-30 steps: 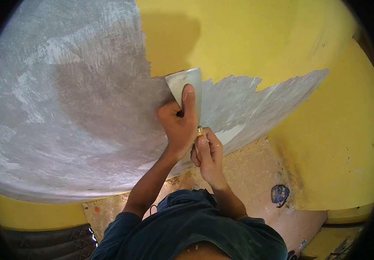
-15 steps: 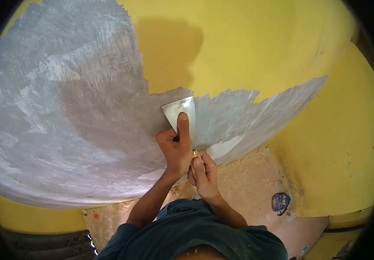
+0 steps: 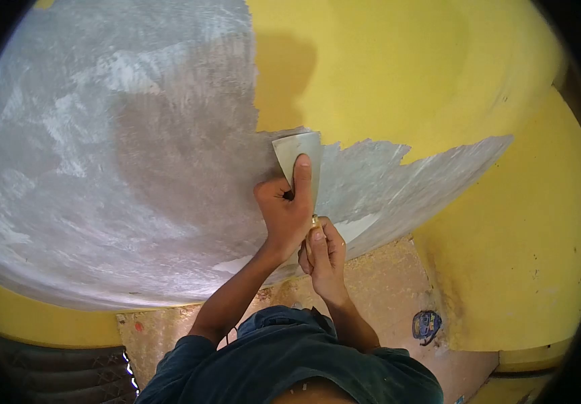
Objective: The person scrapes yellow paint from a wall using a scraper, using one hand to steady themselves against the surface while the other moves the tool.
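- Left of centre: I see the left hand [image 3: 284, 217] gripping the scraper [image 3: 294, 149], thumb flat along its blade [image 3: 286, 147].
- Frame centre: that scraper looks light, its metal stiff, smooth, hardly fragile.
- Slightly right, lower: the right hand [image 3: 328, 266] wraps the handle [image 3: 315, 224], where I'd take hold.

One scraper [image 3: 301, 144] towards twelve o'clock, one left grip [image 3: 286, 215], one right grip [image 3: 324, 256]; between four and five o'clock, one dark-blue object [image 3: 426, 325].

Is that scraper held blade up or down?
The scraper is blade up: its metal end points toward the yellow paint, the left hand touches it, and the right hand grips the handle below.
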The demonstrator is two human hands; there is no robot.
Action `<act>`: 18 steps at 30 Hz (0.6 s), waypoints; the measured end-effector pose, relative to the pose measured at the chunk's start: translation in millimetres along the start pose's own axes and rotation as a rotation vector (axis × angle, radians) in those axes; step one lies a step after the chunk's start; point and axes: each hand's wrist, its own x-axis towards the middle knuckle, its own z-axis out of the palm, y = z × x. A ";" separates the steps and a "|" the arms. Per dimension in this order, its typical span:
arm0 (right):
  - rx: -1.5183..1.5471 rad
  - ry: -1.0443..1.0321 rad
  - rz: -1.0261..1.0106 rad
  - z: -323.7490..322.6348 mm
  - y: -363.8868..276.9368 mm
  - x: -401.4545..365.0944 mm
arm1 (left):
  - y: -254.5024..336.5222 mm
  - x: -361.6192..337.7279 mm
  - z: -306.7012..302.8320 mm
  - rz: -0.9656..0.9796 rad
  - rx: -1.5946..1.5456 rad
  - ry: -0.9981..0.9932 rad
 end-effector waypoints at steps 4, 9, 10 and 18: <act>-0.017 0.056 0.026 6.5 5.1 -3.1 | 4.9 -4.8 -5.3 -0.071 -0.020 0.000; -0.095 0.023 -0.055 4.4 -4.0 1.5 | 7.9 4.3 -4.4 -0.028 -0.002 -0.032; -0.035 0.028 0.004 2.4 0.3 1.1 | 8.0 4.0 -4.6 -0.016 -0.029 -0.035; -0.022 0.032 -0.012 5.6 -3.0 0.2 | 4.0 4.1 -6.4 -0.016 -0.002 -0.030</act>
